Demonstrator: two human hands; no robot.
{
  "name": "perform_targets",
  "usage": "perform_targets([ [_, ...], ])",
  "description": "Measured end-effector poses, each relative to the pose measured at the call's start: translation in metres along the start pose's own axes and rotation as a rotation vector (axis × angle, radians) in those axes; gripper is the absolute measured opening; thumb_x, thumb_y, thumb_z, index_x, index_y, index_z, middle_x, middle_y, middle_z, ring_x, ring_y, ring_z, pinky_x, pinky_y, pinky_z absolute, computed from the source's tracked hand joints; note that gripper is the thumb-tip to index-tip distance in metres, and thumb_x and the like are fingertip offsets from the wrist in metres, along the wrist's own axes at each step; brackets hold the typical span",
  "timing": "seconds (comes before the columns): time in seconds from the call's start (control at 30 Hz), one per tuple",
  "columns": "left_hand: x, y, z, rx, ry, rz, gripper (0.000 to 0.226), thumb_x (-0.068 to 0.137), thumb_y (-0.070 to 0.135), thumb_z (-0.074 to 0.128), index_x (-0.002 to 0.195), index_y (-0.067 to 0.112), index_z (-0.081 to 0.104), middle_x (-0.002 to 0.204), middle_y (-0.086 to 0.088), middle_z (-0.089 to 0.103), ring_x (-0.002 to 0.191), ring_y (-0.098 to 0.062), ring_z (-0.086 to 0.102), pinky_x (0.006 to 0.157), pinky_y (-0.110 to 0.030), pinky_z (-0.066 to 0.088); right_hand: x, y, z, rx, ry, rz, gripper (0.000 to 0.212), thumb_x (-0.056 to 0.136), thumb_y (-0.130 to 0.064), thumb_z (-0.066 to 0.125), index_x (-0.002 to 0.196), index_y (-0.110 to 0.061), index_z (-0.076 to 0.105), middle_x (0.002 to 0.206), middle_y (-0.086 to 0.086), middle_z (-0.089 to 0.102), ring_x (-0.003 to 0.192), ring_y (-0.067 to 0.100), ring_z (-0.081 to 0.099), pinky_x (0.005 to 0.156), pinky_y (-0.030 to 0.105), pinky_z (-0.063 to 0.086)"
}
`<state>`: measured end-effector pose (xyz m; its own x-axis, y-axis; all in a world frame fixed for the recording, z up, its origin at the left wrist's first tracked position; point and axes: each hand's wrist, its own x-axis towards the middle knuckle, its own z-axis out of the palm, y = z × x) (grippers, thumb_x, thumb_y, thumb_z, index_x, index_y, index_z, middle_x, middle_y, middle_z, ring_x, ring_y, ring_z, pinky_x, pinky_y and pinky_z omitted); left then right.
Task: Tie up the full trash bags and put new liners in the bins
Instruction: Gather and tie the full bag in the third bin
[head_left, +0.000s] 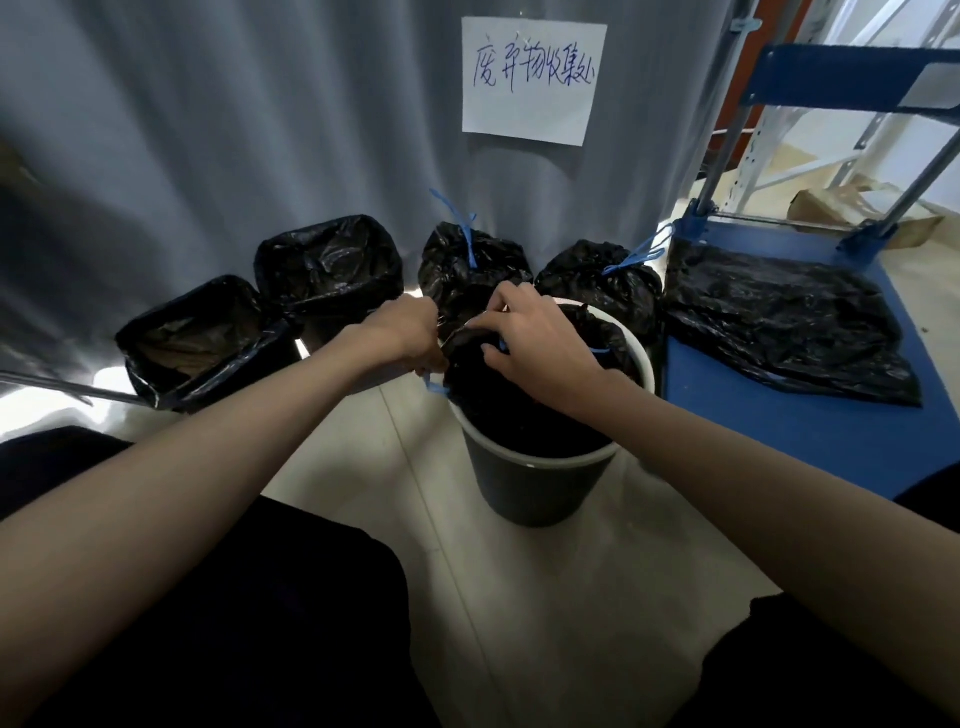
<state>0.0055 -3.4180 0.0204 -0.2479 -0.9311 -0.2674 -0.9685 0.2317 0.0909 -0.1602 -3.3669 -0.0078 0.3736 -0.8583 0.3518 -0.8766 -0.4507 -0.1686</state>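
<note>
Far left of the fingers, two bins stand against the grey curtain: the leftmost lined bin, tilted and open, and just beside it a second lined bin, both with black liners folded over their rims. The left hand reaches in over the near-left rim of the round bin, its fingers curled tight on the black bag's edge, with a bit of blue drawstring showing just below them. The full black bag sits inside this bin, filling it to the white rim. The right hand rests on top of the bag, fingers bent and pinching the gathered plastic near the bag's mouth; a blue string shows under them, though whether they hold it cannot be told. Behind the hands, two tied bags stand on the floor: one tied bag just beyond the fingers, its blue tie pointing up, and another tied bag to the right of them. A handwritten paper sign hangs on the curtain above. Well right of the fingers, a flat black liner lies spread on a blue cart.
</note>
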Motion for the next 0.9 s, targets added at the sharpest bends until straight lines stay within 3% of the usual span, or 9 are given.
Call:
perform_targets([
  [0.13,-0.005,0.007,-0.025,-0.118,0.08,0.052,0.014,0.077,0.024,0.077,0.068,0.014,0.076,0.053,0.006,0.066,0.051,-0.002,0.059,0.058,-0.021,0.046,0.011,-0.004,0.005,0.039,-0.045,0.041,0.037,0.09,-0.026,0.06,0.127,-0.021,0.064,0.109,0.005,0.058,0.104,0.024,0.05,0.087,0.036,0.039],
  [0.33,-0.015,0.027,-0.044,-0.288,0.191,0.147,0.009,0.069,0.022,0.076,0.067,0.012,0.076,0.064,-0.004,0.071,0.065,-0.013,0.066,0.067,-0.03,0.055,0.017,-0.001,0.001,0.251,0.017,0.177,0.009,0.081,-0.019,0.067,0.089,-0.021,0.072,0.083,0.002,0.064,0.089,0.027,0.057,0.069,0.032,0.037],
  [0.4,-0.015,0.03,-0.046,-0.379,0.171,0.181,0.009,0.07,0.022,0.074,0.067,0.013,0.077,0.063,-0.002,0.071,0.061,-0.008,0.064,0.061,-0.024,0.053,0.017,0.004,-0.006,0.295,0.053,0.25,0.013,0.078,-0.017,0.066,0.085,-0.025,0.074,0.08,0.002,0.069,0.084,0.025,0.06,0.065,0.03,0.036],
  [0.47,-0.01,0.028,-0.046,-0.452,0.148,0.205,0.011,0.077,0.021,0.071,0.07,0.014,0.077,0.064,0.001,0.072,0.061,-0.004,0.067,0.065,-0.02,0.055,0.017,0.011,-0.013,0.249,0.045,0.285,0.015,0.08,-0.016,0.065,0.086,-0.024,0.075,0.079,0.001,0.069,0.082,0.023,0.061,0.064,0.028,0.031],
  [0.57,0.004,0.022,-0.036,-0.368,0.149,0.229,0.014,0.083,0.009,0.064,0.085,0.013,0.077,0.074,0.002,0.074,0.066,-0.007,0.069,0.081,-0.029,0.057,0.015,0.02,-0.018,0.154,0.04,0.28,0.01,0.082,-0.02,0.068,0.088,-0.024,0.074,0.08,0.0,0.069,0.086,0.022,0.06,0.071,0.03,0.034],
  [0.67,0.019,0.02,-0.012,-0.169,0.09,0.248,0.028,0.079,0.004,0.069,0.1,0.02,0.076,0.089,0.001,0.073,0.082,-0.014,0.067,0.084,-0.033,0.055,0.008,0.027,-0.02,0.051,0.011,0.271,0.01,0.083,-0.027,0.07,0.093,-0.027,0.071,0.086,0.0,0.067,0.096,0.023,0.053,0.081,0.034,0.03],
  [0.73,0.023,0.028,0.002,-0.089,0.066,0.286,0.027,0.076,0.011,0.073,0.095,0.031,0.073,0.089,0.006,0.07,0.088,-0.018,0.066,0.078,-0.033,0.053,0.002,0.03,-0.023,-0.021,-0.04,0.254,0.015,0.084,-0.028,0.068,0.098,-0.026,0.07,0.092,0.001,0.068,0.103,0.025,0.05,0.084,0.036,0.03],
  [0.83,0.031,0.046,0.017,-0.034,0.106,0.334,0.025,0.075,0.025,0.073,0.067,0.038,0.053,0.086,0.008,0.057,0.088,-0.022,0.063,0.066,-0.032,0.045,-0.007,0.032,-0.028,-0.104,-0.085,0.231,0.015,0.086,-0.026,0.064,0.101,-0.023,0.069,0.095,0.002,0.067,0.106,0.027,0.049,0.083,0.037,0.031],
  [0.9,0.034,0.057,0.025,-0.015,0.134,0.357,0.019,0.075,0.033,0.071,0.076,0.032,0.052,0.097,0.002,0.059,0.092,-0.027,0.063,0.069,-0.035,0.048,-0.013,0.034,-0.03,-0.111,-0.064,0.223,0.013,0.087,-0.025,0.062,0.098,-0.021,0.068,0.093,0.003,0.066,0.105,0.028,0.049,0.082,0.037,0.03],
])
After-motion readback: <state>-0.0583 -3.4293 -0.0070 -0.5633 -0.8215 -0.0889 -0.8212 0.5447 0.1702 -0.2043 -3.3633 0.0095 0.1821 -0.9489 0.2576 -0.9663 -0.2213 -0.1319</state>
